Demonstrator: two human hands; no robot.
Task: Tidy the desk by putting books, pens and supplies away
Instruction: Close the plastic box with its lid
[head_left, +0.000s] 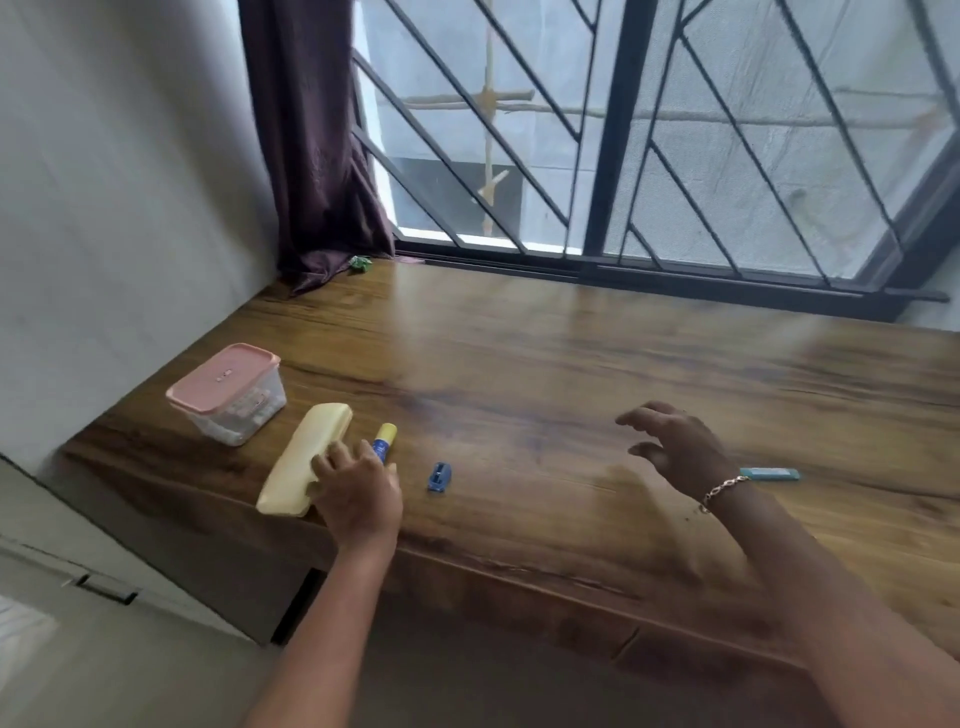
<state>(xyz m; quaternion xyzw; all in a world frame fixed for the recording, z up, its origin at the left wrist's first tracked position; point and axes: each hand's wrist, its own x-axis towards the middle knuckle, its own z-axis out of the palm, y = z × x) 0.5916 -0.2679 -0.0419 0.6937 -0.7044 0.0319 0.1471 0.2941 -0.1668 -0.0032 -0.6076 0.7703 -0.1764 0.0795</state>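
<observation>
Left hand (358, 493) grips the near end of the yellow pouch (311, 457), at the left of the bench (519, 364). Right hand (670, 447) hovers with fingers loose, holding nothing. Left to stow: glue stick (383, 439), blue sharpener (439, 476), teal bar (771, 473) at right. No books in sight, so the task looks mostly done.

Wears a thin, shiny chain bracelet (723, 490) of small gold-coloured links on the right wrist; shows two bare forearms (332, 613).
</observation>
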